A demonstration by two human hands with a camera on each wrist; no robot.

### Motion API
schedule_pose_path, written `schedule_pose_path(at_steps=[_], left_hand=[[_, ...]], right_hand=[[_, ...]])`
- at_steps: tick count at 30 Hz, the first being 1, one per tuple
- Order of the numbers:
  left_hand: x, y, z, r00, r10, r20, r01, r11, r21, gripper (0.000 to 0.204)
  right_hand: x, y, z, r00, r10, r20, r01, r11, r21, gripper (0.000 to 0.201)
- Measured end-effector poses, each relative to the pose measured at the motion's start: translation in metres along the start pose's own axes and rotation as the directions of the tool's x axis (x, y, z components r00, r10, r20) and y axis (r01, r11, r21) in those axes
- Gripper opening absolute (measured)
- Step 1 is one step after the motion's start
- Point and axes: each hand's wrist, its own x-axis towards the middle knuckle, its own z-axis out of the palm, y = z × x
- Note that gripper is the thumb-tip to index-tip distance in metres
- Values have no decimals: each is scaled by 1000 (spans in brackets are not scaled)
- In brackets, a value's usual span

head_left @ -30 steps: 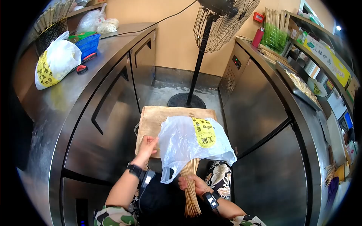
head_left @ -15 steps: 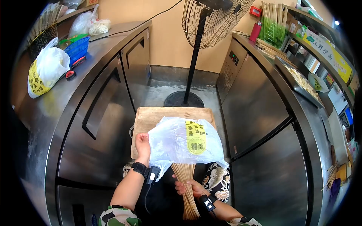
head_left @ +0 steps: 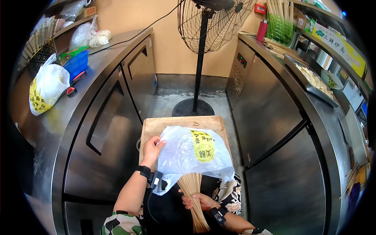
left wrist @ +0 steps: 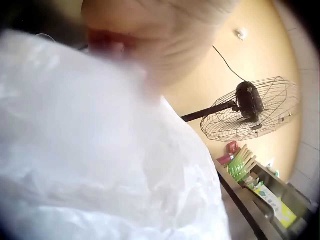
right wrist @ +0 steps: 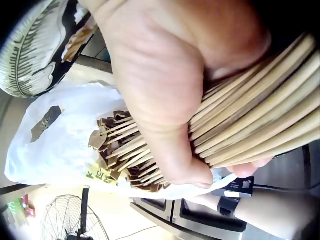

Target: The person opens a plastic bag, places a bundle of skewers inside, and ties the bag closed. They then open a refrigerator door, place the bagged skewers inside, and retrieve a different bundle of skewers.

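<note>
A white plastic bag (head_left: 182,150) with yellow print lies over a wooden board (head_left: 156,123). My left hand (head_left: 151,152) pinches the bag's left edge between thumb and fingers; in the left wrist view the bag (left wrist: 100,150) fills much of the picture below the palm (left wrist: 155,40). Wooden skewers (head_left: 191,183) come out of the bag's near side, gripped in a bundle by my right hand (head_left: 201,202). The right wrist view shows the right hand (right wrist: 160,90) curled round the skewers (right wrist: 260,110), with brown folded pieces (right wrist: 107,145) on their far ends inside the bag.
A standing fan (head_left: 199,58) is behind the board. Steel counters flank both sides: the left one (head_left: 94,74) bears a tied bag (head_left: 53,84) and a blue basket (head_left: 77,64); the right one bears a metal tray (head_left: 313,86) of food and a red bottle (head_left: 262,30).
My left hand has shifted along the bag's left edge, its thumb now showing on the plastic. The right hand still grips the skewers. The head view has moved a little.
</note>
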Motion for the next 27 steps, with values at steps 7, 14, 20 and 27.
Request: schedule_pose_path(at_steps=[7,14,20,27], left_hand=[[-10,-22,21,862,-157,-483,-119,863,-492,9],[-31,-21,6,990,-96,-100,36,877,-479,15],[-144,17,-3,998,-36,49,40,995,-88,79],[-181,3,-3,794,-309,524,579,649,-494,33]], right_hand=[[4,-1,-1,999,0,45,-2,999,39,60],[13,-3,2,996,-37,-84,33,998,-45,57],[20,-2,-3,999,-33,29,32,998,46,34],[23,2,4,994,-41,-100,39,999,-19,36]])
